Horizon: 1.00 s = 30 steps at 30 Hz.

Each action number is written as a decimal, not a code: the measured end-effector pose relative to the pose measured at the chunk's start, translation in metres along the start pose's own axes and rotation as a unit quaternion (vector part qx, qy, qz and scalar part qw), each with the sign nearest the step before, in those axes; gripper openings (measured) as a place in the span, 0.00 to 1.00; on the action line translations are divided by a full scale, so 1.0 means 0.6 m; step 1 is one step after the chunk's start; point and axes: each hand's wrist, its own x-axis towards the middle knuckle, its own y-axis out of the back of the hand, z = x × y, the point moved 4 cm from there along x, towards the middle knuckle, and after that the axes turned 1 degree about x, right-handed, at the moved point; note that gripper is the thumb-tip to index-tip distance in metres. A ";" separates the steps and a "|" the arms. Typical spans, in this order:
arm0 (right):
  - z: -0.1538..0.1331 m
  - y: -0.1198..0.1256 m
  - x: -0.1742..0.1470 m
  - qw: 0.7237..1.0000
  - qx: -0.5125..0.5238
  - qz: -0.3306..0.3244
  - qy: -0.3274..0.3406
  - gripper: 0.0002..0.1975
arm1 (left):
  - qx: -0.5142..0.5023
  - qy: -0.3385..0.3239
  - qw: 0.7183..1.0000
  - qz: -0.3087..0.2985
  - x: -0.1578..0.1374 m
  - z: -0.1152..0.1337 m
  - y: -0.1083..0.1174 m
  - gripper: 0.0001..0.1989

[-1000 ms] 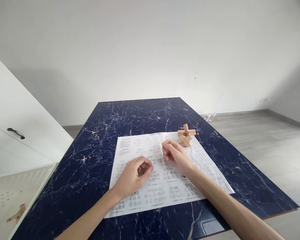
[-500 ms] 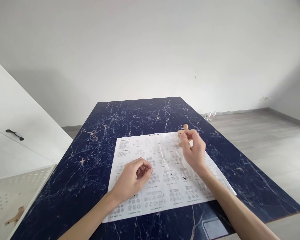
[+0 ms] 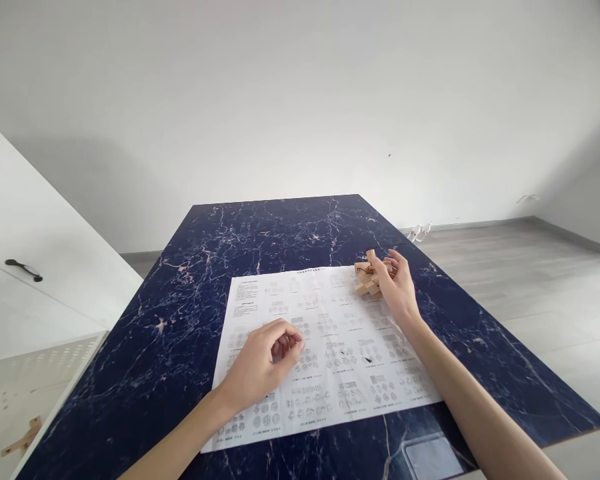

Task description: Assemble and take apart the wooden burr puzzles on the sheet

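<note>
A printed instruction sheet (image 3: 325,293) with rows of small diagrams lies on the dark blue marbled table (image 3: 260,233). On the sheet's lower left rests my left hand (image 3: 270,357), its fingers curled towards the thumb; no object shows in the hollow. At the sheet's far right corner is a cluster of light wooden puzzle blocks (image 3: 365,287), one bearing a dark mark. My right hand (image 3: 397,287) is around the right side of these blocks, fingers apart and the thumb against them. It partly hides the cluster.
A flat rectangular object with a pale face (image 3: 433,457) lies at the near table edge. Left of the table stand a white cabinet with a black handle (image 3: 24,270) and a perforated white surface holding wooden pieces (image 3: 25,440). Clear bottles (image 3: 420,232) are by the wall.
My right hand has loosened from its pinch and shifted slightly right, showing more of the wooden blocks. My left hand has stayed nearly in place.
</note>
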 end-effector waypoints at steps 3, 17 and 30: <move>0.000 -0.002 0.000 0.999 -0.013 -0.022 -0.048 0.46 | -0.002 0.001 1.000 -0.003 0.000 0.001 0.000 0.10; -0.003 0.000 0.001 0.997 -0.006 -0.007 -0.070 0.41 | -0.008 0.000 1.000 -0.006 -0.001 0.004 0.000 0.10; -0.073 0.004 -0.038 0.987 0.018 0.051 0.154 0.27 | -0.003 -0.008 1.000 0.002 -0.004 0.007 -0.001 0.10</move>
